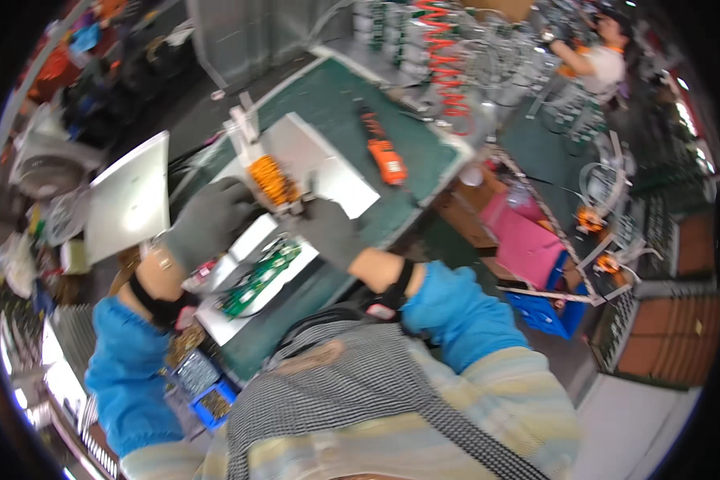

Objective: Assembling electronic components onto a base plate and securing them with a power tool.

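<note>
An orange wire-wound coil (274, 181) with white leads at its far end lies over a bright metal sheet on the bench. My left hand (216, 218), in a grey glove, is at the coil's left side with its fingers curled; what they hold is hidden. My right hand (330, 232), also gloved, grips the coil's near right end, its fingertips blurred. Just below both hands, a green circuit board (260, 276) rests on a pale metal panel.
An orange and black electric screwdriver (386, 156) lies on the green bench (328, 88). A red spiral hose (444, 56) hangs behind. Parts boxes (214, 402) stand at lower left; a blue crate (548, 308) is at right. Another person (600, 64) works at far right.
</note>
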